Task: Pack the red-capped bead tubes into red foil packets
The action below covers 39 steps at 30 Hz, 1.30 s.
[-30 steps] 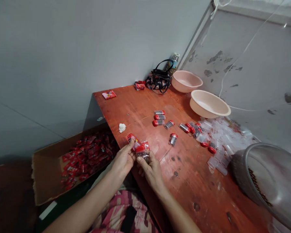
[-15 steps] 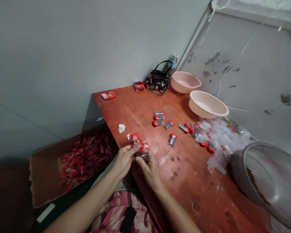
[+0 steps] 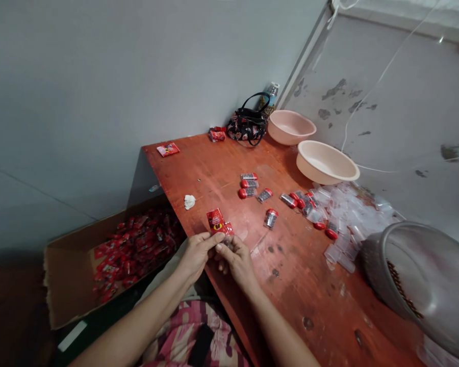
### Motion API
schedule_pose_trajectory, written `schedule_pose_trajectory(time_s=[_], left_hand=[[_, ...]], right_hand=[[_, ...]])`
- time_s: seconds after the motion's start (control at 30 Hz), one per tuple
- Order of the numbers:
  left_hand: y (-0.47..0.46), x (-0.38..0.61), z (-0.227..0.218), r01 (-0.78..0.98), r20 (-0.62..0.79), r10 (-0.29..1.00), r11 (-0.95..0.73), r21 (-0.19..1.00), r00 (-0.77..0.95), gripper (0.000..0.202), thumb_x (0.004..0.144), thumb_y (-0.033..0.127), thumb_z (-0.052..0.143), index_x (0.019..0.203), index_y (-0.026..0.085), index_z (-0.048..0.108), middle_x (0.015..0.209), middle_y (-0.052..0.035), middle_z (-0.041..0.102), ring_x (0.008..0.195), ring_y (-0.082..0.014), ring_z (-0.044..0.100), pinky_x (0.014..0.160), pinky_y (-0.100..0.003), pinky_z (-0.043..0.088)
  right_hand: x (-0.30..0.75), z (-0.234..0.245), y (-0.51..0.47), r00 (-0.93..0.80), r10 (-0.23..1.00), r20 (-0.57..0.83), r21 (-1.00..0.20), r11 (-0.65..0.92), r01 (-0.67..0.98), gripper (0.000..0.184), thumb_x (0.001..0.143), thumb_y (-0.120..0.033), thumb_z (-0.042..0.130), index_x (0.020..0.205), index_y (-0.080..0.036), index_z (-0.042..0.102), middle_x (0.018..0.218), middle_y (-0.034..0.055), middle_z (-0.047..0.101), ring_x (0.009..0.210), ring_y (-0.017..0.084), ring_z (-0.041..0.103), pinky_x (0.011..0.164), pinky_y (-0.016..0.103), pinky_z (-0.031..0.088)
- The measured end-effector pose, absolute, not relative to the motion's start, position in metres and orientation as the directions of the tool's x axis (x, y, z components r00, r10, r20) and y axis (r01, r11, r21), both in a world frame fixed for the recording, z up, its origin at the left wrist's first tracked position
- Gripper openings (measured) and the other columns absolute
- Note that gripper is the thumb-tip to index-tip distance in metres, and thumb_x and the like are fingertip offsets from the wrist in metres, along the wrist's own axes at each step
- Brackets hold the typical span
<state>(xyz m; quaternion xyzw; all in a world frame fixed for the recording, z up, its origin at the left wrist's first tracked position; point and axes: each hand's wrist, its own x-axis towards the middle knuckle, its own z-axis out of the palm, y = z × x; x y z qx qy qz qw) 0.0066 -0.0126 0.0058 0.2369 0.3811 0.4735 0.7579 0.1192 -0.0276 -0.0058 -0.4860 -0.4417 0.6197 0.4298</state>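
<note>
Over the table's front edge, my left hand [image 3: 196, 255] pinches a red printed packet [image 3: 215, 219] between thumb and fingers. My right hand [image 3: 235, 257] is closed beside it, gripping the packet's lower right part. A smaller red piece [image 3: 228, 228] shows above the right fingers; whether it belongs to the same packet I cannot tell. Fingers hide whatever lies between the two hands. Beyond them on the table is a small clear tube [image 3: 271, 218] with a red cap and dark beads inside. Several similar tubes [image 3: 249, 183] lie farther back.
A cardboard box [image 3: 67, 270] of red packets stands below left. To the right are a heap of clear empty tubes [image 3: 361, 214] and a large metal bowl [image 3: 375, 255] with brown beads. Two plastic basins [image 3: 329, 176] and a handbag [image 3: 247, 127] sit at the back of the red table [image 3: 290, 306].
The red packet stands more upright, and its dark lower part is now mostly covered by my fingers. My right fingers have curled in closer to my left hand.
</note>
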Motion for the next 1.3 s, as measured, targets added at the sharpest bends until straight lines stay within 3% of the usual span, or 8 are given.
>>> schedule_pose_trajectory(time_s=[0.13,0.4,0.5,0.63,0.9,1.0,1.1,1.3], left_hand=[[-0.013,0.006,0.006,-0.580,-0.319,0.913,0.409,0.705,0.255,0.023,0.074,0.033,0.057,0.066,0.011,0.057,0.051,-0.0008,0.054,0.039,-0.0122,0.050,0.038,-0.026,0.044],[-0.015,0.011,0.000,-0.579,-0.358,0.921,0.376,0.723,0.152,0.016,0.070,0.026,0.062,0.069,0.011,0.058,0.052,0.0005,0.054,0.041,-0.0101,0.050,0.039,-0.023,0.043],[-0.017,0.012,-0.003,-0.567,-0.360,0.926,0.359,0.741,0.116,0.017,0.072,0.028,0.061,0.068,0.011,0.058,0.048,0.0016,0.052,0.038,-0.0096,0.048,0.037,-0.022,0.041],[-0.019,0.009,-0.005,-0.595,-0.332,0.920,0.389,0.703,0.209,0.020,0.076,0.029,0.055,0.070,0.011,0.058,0.052,-0.0004,0.054,0.038,-0.0104,0.049,0.037,-0.023,0.041],[-0.025,0.009,0.000,-0.579,-0.243,0.914,0.395,0.713,0.324,0.024,0.079,0.030,0.050,0.067,0.010,0.057,0.050,-0.0008,0.052,0.039,-0.0167,0.054,0.040,-0.032,0.045],[-0.022,0.003,0.002,-0.602,-0.290,0.926,0.379,0.703,0.243,0.021,0.077,0.029,0.053,0.069,0.010,0.058,0.053,-0.0013,0.054,0.040,-0.0138,0.052,0.039,-0.028,0.044],[-0.017,-0.005,0.002,-0.676,-0.345,0.934,0.312,0.668,0.090,0.017,0.075,0.026,0.057,0.073,0.009,0.061,0.063,-0.0040,0.060,0.053,-0.0132,0.056,0.050,-0.026,0.047],[-0.025,0.000,0.001,-0.675,-0.340,0.932,0.330,0.660,0.123,0.015,0.071,0.023,0.062,0.068,0.008,0.062,0.062,-0.0040,0.060,0.053,-0.0113,0.053,0.050,-0.025,0.044]], right_hand=[[0.120,-0.007,-0.024,-0.257,0.929,-0.268,-0.920,-0.326,-0.219,0.020,0.078,-0.035,0.055,0.075,-0.017,0.046,0.055,-0.0039,0.056,0.033,0.005,0.045,0.028,0.013,0.031],[0.121,-0.007,-0.031,-0.081,0.978,-0.191,-0.981,-0.193,-0.025,0.019,0.076,-0.034,0.059,0.076,-0.018,0.048,0.055,-0.0057,0.054,0.036,0.005,0.045,0.032,0.013,0.035],[0.121,-0.009,-0.031,-0.151,0.961,-0.233,-0.965,-0.248,-0.088,0.019,0.077,-0.034,0.057,0.077,-0.018,0.048,0.054,-0.0054,0.055,0.034,0.005,0.044,0.030,0.013,0.033],[0.124,-0.009,-0.028,-0.270,0.926,-0.264,-0.930,-0.319,-0.183,0.020,0.078,-0.035,0.056,0.075,-0.017,0.047,0.054,-0.0040,0.057,0.033,0.005,0.044,0.028,0.013,0.029],[0.124,0.001,-0.031,-0.221,0.927,-0.302,-0.911,-0.349,-0.220,0.020,0.076,-0.034,0.058,0.071,-0.016,0.049,0.053,-0.0033,0.057,0.031,0.004,0.043,0.027,0.012,0.028],[0.121,0.004,-0.032,-0.237,0.936,-0.262,-0.916,-0.318,-0.244,0.018,0.074,-0.032,0.060,0.080,-0.016,0.054,0.062,-0.0012,0.059,0.041,0.007,0.052,0.033,0.014,0.038],[0.122,0.006,-0.033,-0.257,0.945,-0.201,-0.922,-0.271,-0.276,0.025,0.075,-0.031,0.060,0.096,-0.018,0.055,0.073,0.0011,0.062,0.059,0.011,0.059,0.048,0.019,0.047],[0.121,0.000,-0.031,-0.168,0.957,-0.236,-0.896,-0.281,-0.345,0.016,0.072,-0.027,0.065,0.080,-0.016,0.056,0.063,-0.0008,0.063,0.051,0.010,0.060,0.053,0.022,0.049]])
